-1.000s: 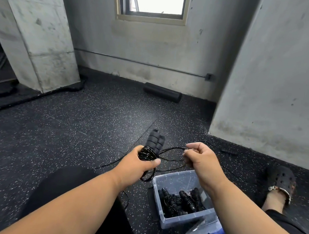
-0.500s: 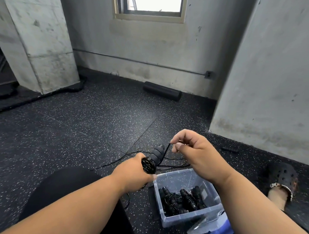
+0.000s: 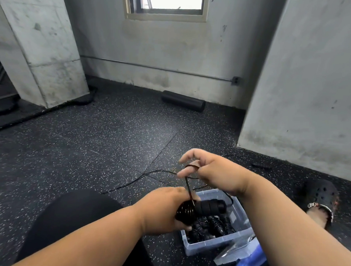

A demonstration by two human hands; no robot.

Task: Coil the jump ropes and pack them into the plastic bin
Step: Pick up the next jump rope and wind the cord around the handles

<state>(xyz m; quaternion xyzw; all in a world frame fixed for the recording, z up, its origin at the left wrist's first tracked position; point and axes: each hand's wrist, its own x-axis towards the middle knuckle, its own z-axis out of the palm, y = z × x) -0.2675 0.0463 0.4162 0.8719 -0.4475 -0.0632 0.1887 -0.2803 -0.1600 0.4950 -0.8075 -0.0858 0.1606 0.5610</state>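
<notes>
Over bin (image 3: 212,246), handles (image 3: 210,207) pointing right.

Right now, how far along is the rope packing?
Done: several coiled ropes lie in the bin. In hand: the left hand grips handles with cord wound round them; the right hand guides the cord. Left: loose cord trails on the floor.

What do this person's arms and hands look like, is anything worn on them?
Both forearms are bare, with no sleeves in view. The left hand and the right hand wear no gloves, and no watch or bracelet shows on either wrist. Whether any finger carries a ring cannot be told.
</notes>
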